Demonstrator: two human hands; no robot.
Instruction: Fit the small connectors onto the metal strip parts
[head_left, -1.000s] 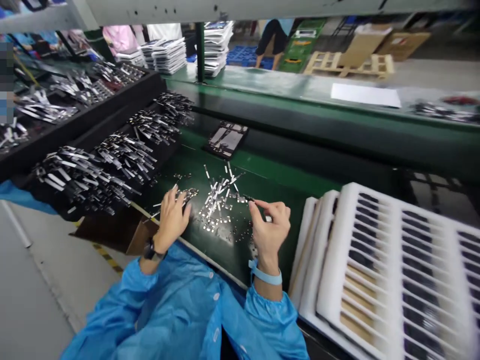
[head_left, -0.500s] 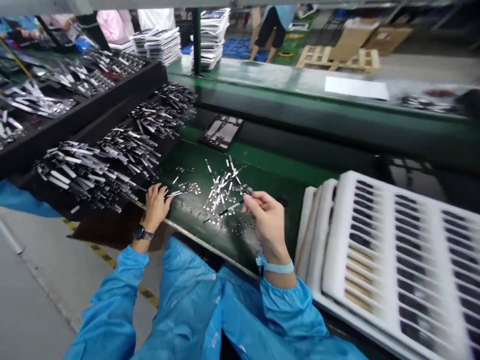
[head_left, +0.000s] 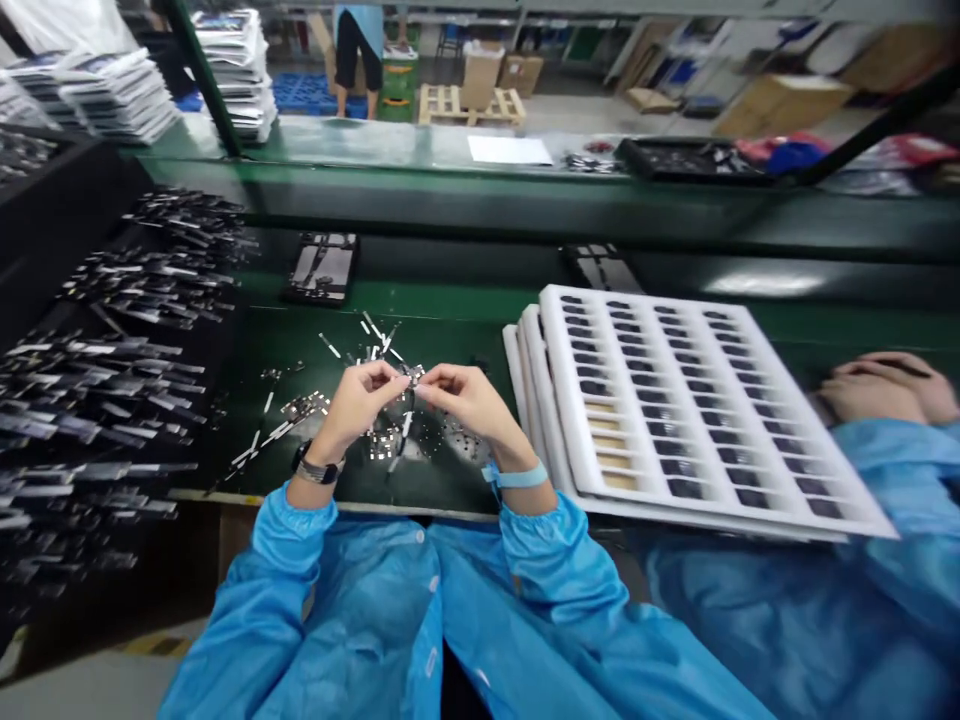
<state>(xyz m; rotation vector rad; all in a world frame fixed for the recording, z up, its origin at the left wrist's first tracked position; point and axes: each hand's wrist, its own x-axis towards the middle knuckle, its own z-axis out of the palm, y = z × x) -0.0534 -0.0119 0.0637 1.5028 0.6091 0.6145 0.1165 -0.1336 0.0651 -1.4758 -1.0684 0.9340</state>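
Fingertips of my left hand (head_left: pixel 362 400) and my right hand (head_left: pixel 469 400) meet over the green bench, both pinching one thin flex cable (head_left: pixel 407 420) with a small dark end. Its strip hangs down below the fingers. Under and around my hands lie loose pieces: silvery strips (head_left: pixel 375 330) behind, small metal bits (head_left: pixel 384 443) in front, and scattered tiny parts (head_left: pixel 461 440) by my right wrist. Left of my left hand is a little heap of flex cables (head_left: pixel 304 405), with a long strip (head_left: pixel 259 450) pointing toward the bench edge.
Dark trays at left hold bundles of flex cables (head_left: pixel 105 385). A stack of white foam trays (head_left: pixel 645 400) with slotted parts stands at right. Dark flat units (head_left: pixel 322 268) lie behind. A co-worker's hands (head_left: pixel 892 388) rest at far right.
My view has turned right. My left hand has left the bench's left edge and come to my right hand, and both now pinch the flex cable that my right hand held.
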